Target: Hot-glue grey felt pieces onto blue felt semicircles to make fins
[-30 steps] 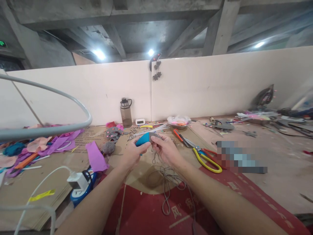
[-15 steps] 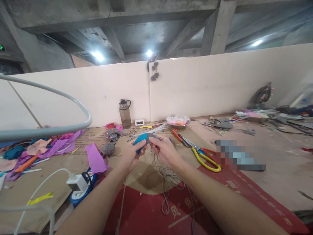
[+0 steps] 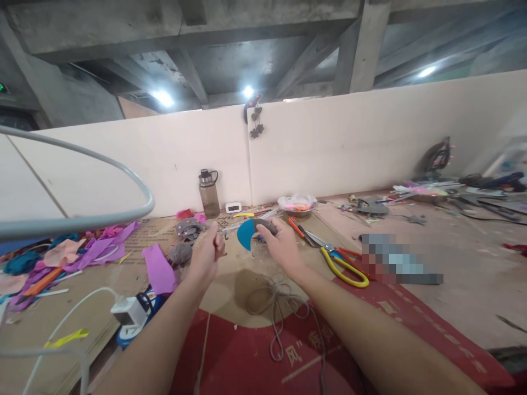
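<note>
My right hand (image 3: 282, 244) grips a flat blue crescent (image 3: 245, 235) by its end, which is wrapped in grey yarn; the bare blue part points left. Left of it and apart, my left hand (image 3: 205, 252) is closed, fingers curled in. I cannot make out what it holds, if anything. Loose loops of grey yarn (image 3: 280, 312) lie on the board below the hands. A ball of grey yarn (image 3: 181, 253) sits just beyond my left wrist.
Scissors (image 3: 346, 266) with yellow and red handles and an orange cutter (image 3: 298, 226) lie at right. A bottle (image 3: 209, 195) and a bowl (image 3: 297, 205) stand at the back. Purple fabric (image 3: 160, 269) and a charger (image 3: 129, 311) are left. A grey tube (image 3: 82, 222) crosses the upper left.
My left hand has let go of the crescent and moved left and toward me. My right hand keeps hold of it, now showing more of the blue.
</note>
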The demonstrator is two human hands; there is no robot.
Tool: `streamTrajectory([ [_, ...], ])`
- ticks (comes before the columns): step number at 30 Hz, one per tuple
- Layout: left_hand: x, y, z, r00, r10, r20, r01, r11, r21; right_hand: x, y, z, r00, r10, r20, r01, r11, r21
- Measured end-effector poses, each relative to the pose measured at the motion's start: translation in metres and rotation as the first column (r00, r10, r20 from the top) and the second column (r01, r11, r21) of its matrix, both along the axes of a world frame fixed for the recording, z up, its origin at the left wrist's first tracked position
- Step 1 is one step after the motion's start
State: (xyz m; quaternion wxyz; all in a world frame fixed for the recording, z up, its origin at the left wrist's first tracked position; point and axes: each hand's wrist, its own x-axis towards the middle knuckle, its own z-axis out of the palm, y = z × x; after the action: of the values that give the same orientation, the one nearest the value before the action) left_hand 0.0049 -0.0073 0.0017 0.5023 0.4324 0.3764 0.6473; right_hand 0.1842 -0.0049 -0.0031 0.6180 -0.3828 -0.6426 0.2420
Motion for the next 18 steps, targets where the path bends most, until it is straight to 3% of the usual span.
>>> streamTrajectory([
  [3,0.019,-0.015,0.002,0.970,-0.244,-0.011,0.237,0.951,-0.198,0.003,-0.003,0.002,0.977,-0.119,0.179,0.074,0.968,0.241],
  [7,0.025,-0.018,0.002,0.924,-0.367,0.112,0.383,0.888,-0.255,0.001,-0.003,-0.004,0.914,-0.181,0.363,-0.007,0.888,0.460],
  [13,0.018,-0.010,-0.002,0.927,-0.349,0.133,0.371,0.904,-0.211,0.005,0.001,-0.010,0.821,-0.196,0.536,-0.173,0.811,0.560],
  [18,0.017,-0.010,-0.001,0.948,-0.317,0.030,0.318,0.947,-0.048,0.010,0.000,-0.002,0.778,-0.145,0.612,-0.252,0.819,0.515],
])
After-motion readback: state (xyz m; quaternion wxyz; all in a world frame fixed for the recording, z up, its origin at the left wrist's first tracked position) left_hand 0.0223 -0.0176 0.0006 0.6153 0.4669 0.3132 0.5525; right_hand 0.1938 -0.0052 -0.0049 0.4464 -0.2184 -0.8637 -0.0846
